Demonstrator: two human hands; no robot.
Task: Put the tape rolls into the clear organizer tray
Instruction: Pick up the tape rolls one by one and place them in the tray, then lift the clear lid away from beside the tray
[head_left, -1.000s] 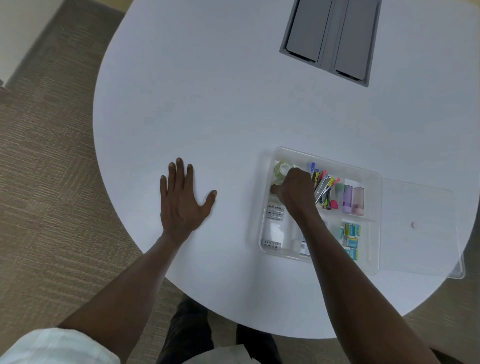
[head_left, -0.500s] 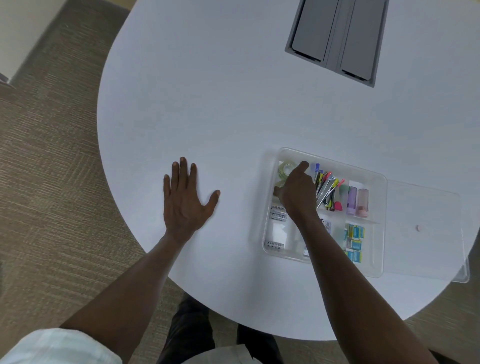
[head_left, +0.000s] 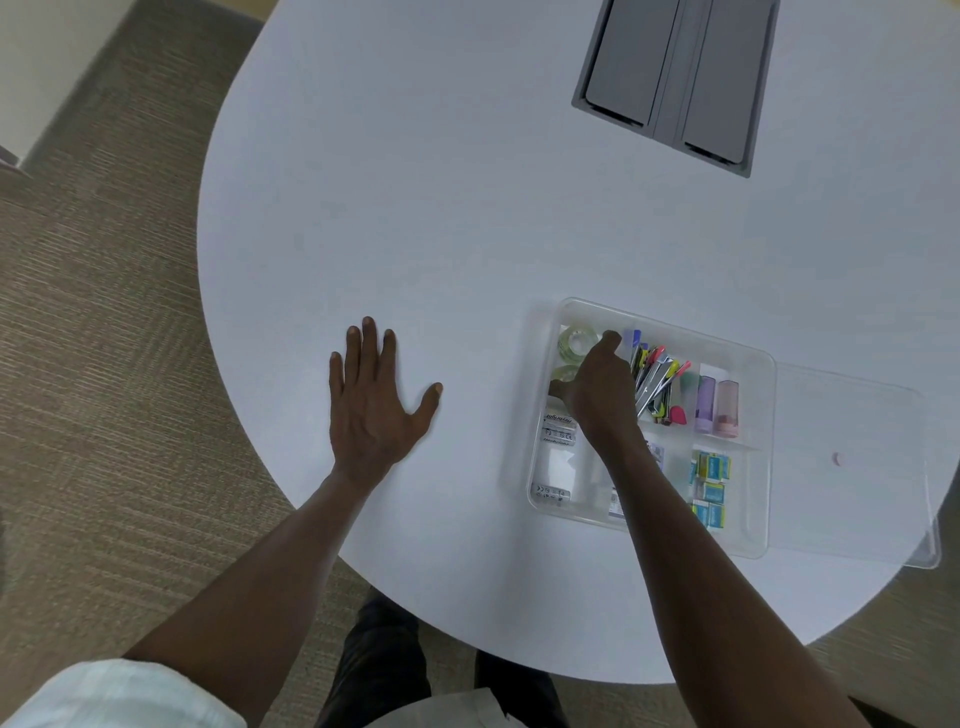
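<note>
From above, the person leans over a round white counter (head_left: 415, 208) with both bare arms stretched out. The left hand (head_left: 371, 405) lies flat on the bare counter, palm down, fingers spread, its grip released and nothing under it.

The right hand (head_left: 597, 389) is down inside the clear organizer tray (head_left: 763, 545), which sits near the counter's right edge. It hovers over the tray's far-left compartment, where two clear tape rolls (head_left: 576, 340) lie one behind the other. The nearer roll is half hidden under the knuckles; the thumb points left across it and a finger reaches up beside the farther roll. Whether that grip is clenched on a roll or merely touching it I cannot tell.

Just right of the hand, a bundle of coloured pens (head_left: 657, 379) leans in the next compartment, then two pale upright tubes (head_left: 717, 400), one purple and one pink. Small blue-and-yellow boxes (head_left: 711, 483) fill the near-right compartment, and battery packs (head_left: 558, 428) lie in the near-left one. A clear lid (head_left: 857, 457) lies flat against the tray's right side. A grey hatch (head_left: 675, 78) is set into the counter farther back.
</note>
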